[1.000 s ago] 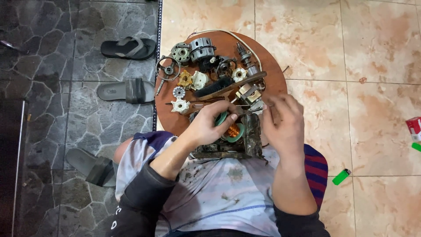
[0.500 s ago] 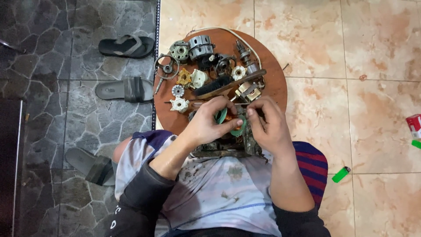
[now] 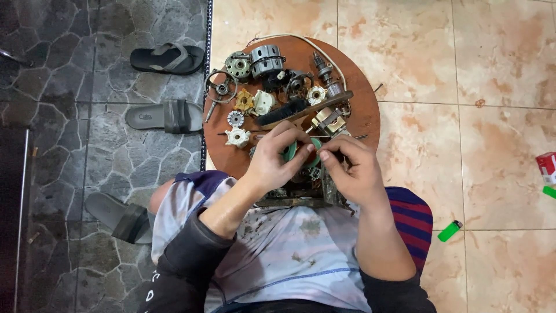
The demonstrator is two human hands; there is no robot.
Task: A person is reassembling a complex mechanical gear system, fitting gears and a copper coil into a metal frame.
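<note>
I sit on the floor with a dirty metal motor frame (image 3: 301,194) in my lap, at the near edge of a round brown wooden board (image 3: 362,124). My left hand (image 3: 278,159) grips a green-taped coil (image 3: 289,152) on top of that frame. My right hand (image 3: 353,171) is closed beside it, thumb and forefinger pinched at the coil's right side; what they pinch is too small to see. The two hands' fingertips nearly touch.
The board holds several motor parts: a wound stator (image 3: 267,59), a rotor shaft (image 3: 324,72), white and yellow plastic pieces (image 3: 238,137), a black brush (image 3: 282,112). Sandals (image 3: 165,58) lie on the dark stone floor at left. A green lighter (image 3: 450,230) and a red pack (image 3: 547,168) lie on the tiles at right.
My right hand has come in from the right and lower, closing on the coil's side. The left hand has kept its hold with little movement.
</note>
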